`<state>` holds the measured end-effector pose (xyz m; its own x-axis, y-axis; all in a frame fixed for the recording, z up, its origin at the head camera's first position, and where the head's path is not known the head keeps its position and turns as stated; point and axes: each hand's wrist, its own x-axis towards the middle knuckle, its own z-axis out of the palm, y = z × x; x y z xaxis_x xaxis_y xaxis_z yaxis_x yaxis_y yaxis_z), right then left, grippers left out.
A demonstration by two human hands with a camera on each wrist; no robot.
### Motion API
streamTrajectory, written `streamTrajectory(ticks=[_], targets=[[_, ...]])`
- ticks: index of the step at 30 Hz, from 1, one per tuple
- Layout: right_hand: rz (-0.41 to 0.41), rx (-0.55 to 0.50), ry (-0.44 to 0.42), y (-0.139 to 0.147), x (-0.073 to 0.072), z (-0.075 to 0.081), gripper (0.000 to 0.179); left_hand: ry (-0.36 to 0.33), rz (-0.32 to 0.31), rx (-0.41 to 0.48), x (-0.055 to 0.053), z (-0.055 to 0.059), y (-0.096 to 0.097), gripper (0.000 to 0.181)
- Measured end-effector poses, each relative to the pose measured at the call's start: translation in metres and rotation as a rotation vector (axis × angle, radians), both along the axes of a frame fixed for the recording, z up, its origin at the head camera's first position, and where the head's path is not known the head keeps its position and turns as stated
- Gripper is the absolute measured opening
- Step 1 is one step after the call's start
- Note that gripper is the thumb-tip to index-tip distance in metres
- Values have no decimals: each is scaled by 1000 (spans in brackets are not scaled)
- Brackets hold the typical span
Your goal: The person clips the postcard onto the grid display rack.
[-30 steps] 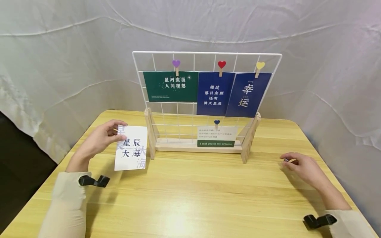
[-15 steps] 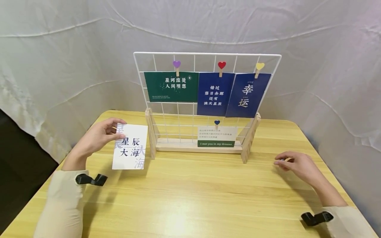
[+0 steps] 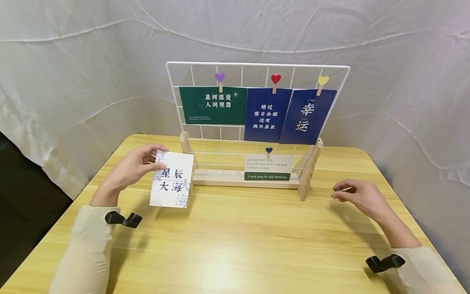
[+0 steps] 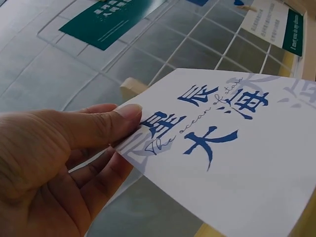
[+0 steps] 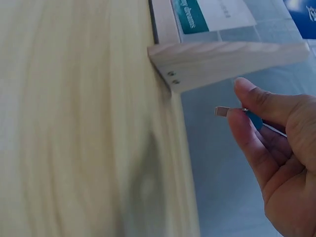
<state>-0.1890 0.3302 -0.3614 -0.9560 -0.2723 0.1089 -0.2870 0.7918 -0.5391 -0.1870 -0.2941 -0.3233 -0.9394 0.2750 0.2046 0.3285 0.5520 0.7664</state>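
My left hand [image 3: 136, 166] pinches the upper left edge of a white card [image 3: 170, 197] with dark blue Chinese lettering. In the left wrist view the thumb [image 4: 129, 112] lies on the card's face, the fingers behind it. The card is held up over the table, beside the left leg of a white wire grid rack [image 3: 257, 63]. Over the table's right side, my right hand [image 3: 361, 199] holds a small wooden clothespin [image 5: 222, 111] between thumb and fingers. Its teal-blue head [image 5: 255, 120] is partly covered by the fingers.
Clipped to the grid are a green card [image 3: 213, 116], two blue cards [image 3: 262, 132] and a white-and-green card [image 3: 253, 177], under heart clothespins. Wooden legs [image 3: 307, 173] and a wooden base [image 3: 242, 184] support the rack. Pale cloth [image 3: 235, 28] hangs behind the table [image 3: 257, 241].
The left hand has brought the card right and slightly up, towards the rack's left leg. My right hand has moved left and a little up with the clothespin. The clipped cards stay in place.
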Motion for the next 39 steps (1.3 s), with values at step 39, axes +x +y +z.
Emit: streamTrajectory(ticks=[39], targets=[[263, -27, 189, -101, -11, 57, 18, 189, 53, 89, -21, -6, 74, 33]])
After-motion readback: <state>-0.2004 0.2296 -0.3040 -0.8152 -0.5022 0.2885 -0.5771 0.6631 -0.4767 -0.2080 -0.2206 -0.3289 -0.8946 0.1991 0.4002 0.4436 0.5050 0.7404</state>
